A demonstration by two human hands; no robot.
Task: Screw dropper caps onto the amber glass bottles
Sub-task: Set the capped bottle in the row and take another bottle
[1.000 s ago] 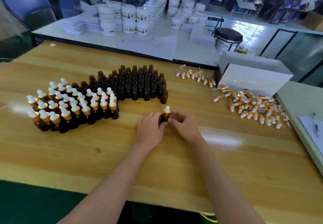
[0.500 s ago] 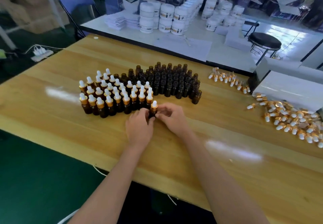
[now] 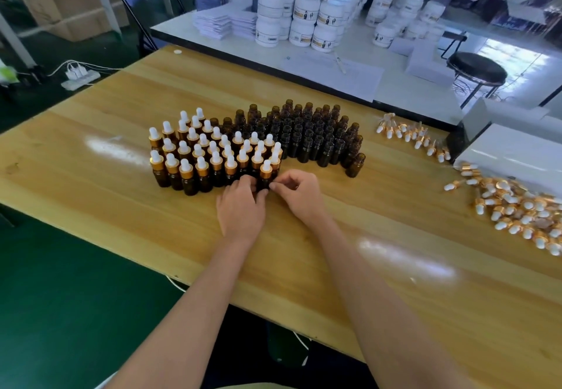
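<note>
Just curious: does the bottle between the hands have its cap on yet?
On. The bottle carries a gold-collared, white-bulbed dropper cap on top; how tight, cannot tell.

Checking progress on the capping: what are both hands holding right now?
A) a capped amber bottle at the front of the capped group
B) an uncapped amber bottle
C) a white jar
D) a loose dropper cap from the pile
A: the left hand and right hand grip a capped amber bottle standing at the near right end of the capped bottles.
</note>
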